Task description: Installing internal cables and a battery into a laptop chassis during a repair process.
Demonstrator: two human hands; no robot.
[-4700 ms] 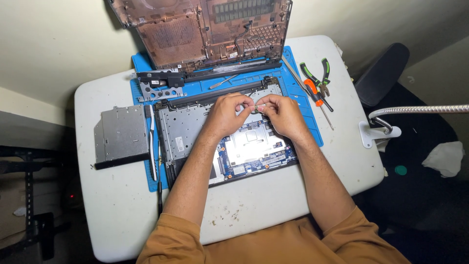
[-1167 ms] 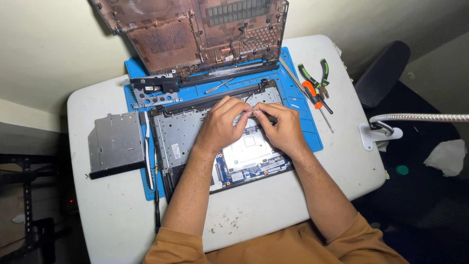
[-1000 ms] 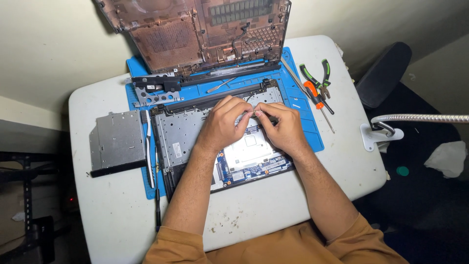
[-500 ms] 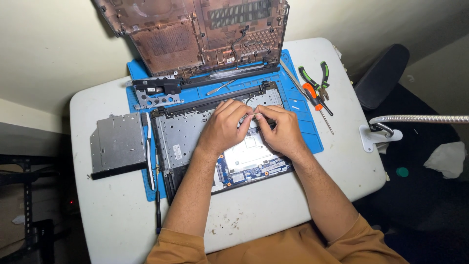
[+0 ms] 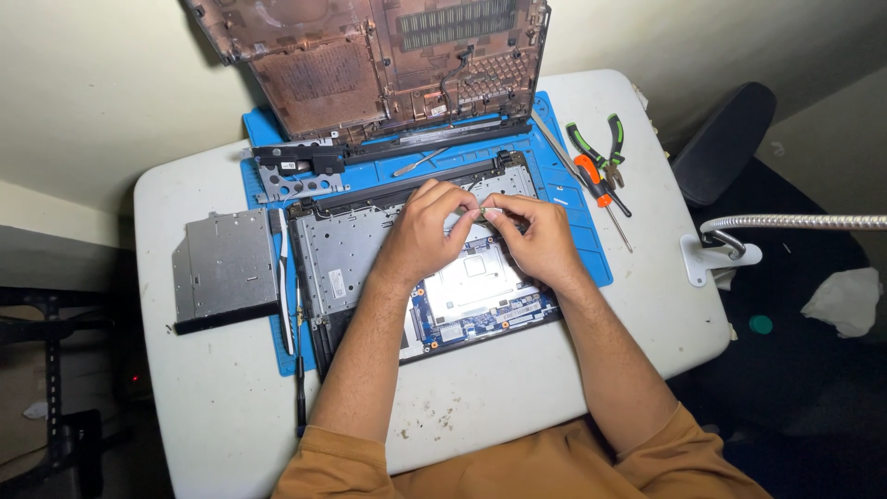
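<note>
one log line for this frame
left hand: fingers meet right's over opened laptop chassis | right hand: pinching small pale part | blue work mat under chassis | grey optical drive left

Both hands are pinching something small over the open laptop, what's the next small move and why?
Probably lift it gently straight up: the left hand and right hand meet fingertip to fingertip on a tiny pale piece, too small to identify, above the opened laptop base.

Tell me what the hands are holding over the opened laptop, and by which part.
Both hands, left and right, pinch a small pale part between their fingertips above the opened laptop; what it is cannot be told.
</note>
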